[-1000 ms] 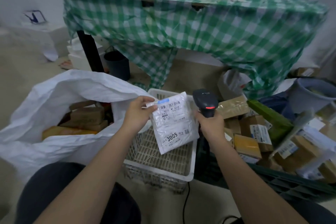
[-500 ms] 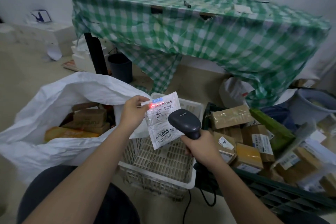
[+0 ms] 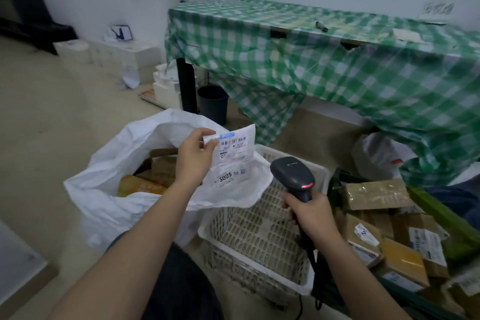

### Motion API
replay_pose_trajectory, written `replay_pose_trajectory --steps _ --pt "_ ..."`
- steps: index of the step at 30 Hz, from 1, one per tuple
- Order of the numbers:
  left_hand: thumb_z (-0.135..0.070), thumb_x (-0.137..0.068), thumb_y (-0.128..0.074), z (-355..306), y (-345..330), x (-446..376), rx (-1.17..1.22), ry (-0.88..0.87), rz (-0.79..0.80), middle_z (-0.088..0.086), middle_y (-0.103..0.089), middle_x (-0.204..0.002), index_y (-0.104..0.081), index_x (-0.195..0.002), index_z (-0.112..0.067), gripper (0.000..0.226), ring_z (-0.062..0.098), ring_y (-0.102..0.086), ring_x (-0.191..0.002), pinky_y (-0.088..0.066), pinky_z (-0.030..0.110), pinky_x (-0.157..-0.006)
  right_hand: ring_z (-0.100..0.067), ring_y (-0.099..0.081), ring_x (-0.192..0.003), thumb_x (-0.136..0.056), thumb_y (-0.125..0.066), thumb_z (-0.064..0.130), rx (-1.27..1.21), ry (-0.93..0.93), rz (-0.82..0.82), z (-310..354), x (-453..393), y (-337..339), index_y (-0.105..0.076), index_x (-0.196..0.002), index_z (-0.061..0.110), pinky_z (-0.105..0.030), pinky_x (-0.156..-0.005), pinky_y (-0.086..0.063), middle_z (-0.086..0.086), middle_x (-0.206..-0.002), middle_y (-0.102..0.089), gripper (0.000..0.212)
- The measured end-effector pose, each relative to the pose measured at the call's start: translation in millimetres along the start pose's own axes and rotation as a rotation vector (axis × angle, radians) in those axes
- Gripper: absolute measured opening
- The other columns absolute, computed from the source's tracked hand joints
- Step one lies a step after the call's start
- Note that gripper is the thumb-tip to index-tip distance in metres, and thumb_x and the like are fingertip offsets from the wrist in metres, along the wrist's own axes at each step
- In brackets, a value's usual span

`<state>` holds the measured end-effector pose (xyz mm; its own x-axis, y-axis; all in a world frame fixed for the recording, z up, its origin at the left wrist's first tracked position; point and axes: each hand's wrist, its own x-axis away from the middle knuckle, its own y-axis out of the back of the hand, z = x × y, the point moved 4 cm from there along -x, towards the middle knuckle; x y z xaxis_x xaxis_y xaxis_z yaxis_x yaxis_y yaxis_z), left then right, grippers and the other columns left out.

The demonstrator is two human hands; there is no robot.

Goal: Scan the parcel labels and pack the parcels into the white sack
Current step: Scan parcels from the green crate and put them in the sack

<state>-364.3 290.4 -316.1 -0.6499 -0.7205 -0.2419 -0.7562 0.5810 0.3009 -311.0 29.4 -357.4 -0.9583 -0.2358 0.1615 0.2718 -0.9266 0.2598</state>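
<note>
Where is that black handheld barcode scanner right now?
In the head view, the black handheld barcode scanner is right of centre, gripped by the right hand above the white slotted plastic basket, beside the white sack.

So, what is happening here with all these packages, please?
A person is sorting parcels on the floor. The left hand pinches a flat white parcel by its top corner and holds it over the open white sack, which already has boxes inside. The right hand grips a black scanner, pointed away from the label. More parcels wait in a pile at the right, beside a white basket.
</note>
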Motion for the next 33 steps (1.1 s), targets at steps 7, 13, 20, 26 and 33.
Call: replay_pose_trajectory --steps 7,13,20,26,33 --pt "-0.018 -0.095 -0.056 31.8 47.4 -43.8 -0.558 -0.120 0.121 0.003 -0.055 -0.127 -0.054 -0.125 -0.018 0.030 0.023 -0.054 -0.111 -0.047 0.037 -0.085 -0.020 -0.052 -0.051 -0.082 -0.071 0.012 0.015 -0.056 0.043 -2.6 -23.7 -39.2 -0.064 -0.078 -0.003 -0.029 -0.054 -0.041 -0.015 -0.061 -0.058 0.017" --pt "-0.015 -0.093 -0.061 52.4 8.0 -23.0 -0.560 -0.057 0.318 0.007 -0.056 -0.129 -0.050 -0.132 -0.016 0.040 0.024 -0.056 -0.112 -0.048 0.036 -0.092 -0.019 -0.056 -0.050 -0.084 -0.071 0.015 0.023 -0.119 0.031 -28.0 -27.7 -17.7 -0.065 -0.076 0.002 -0.030 -0.052 -0.045 -0.014 -0.062 -0.063 0.016" --pt "-0.021 -0.093 -0.061 11.2 -126.1 34.3 -0.345 -0.176 0.586 0.005 -0.057 -0.131 -0.054 -0.131 -0.013 0.039 0.022 -0.052 -0.120 -0.039 0.027 -0.095 -0.018 -0.055 -0.049 -0.086 -0.067 0.010 -0.096 -0.287 -0.188 -89.3 -9.8 86.3 -0.063 -0.078 0.001 -0.028 -0.047 -0.044 -0.010 -0.061 -0.063 0.013" --pt "-0.029 -0.089 -0.067 3.6 -268.8 115.4 -0.279 -0.099 0.933 0.001 -0.051 -0.139 -0.050 -0.135 -0.016 0.051 0.017 -0.048 -0.126 -0.040 0.029 -0.100 -0.024 -0.056 -0.061 -0.084 -0.065 0.007 -0.125 -0.370 -0.480 -144.9 2.3 181.5 -0.060 -0.077 0.005 -0.032 -0.058 -0.043 -0.014 -0.067 -0.061 0.009" --pt "-0.036 -0.068 -0.084 38.8 -353.0 156.0 -0.493 -0.184 1.199 0.010 -0.021 -0.156 -0.030 -0.147 -0.023 0.097 0.028 -0.017 -0.145 -0.023 0.044 -0.116 -0.023 -0.054 -0.065 -0.083 -0.066 0.010 -0.140 -0.396 -0.541 -173.8 -22.6 221.7 -0.056 -0.073 0.010 -0.032 -0.064 -0.042 -0.008 -0.067 -0.056 0.014"
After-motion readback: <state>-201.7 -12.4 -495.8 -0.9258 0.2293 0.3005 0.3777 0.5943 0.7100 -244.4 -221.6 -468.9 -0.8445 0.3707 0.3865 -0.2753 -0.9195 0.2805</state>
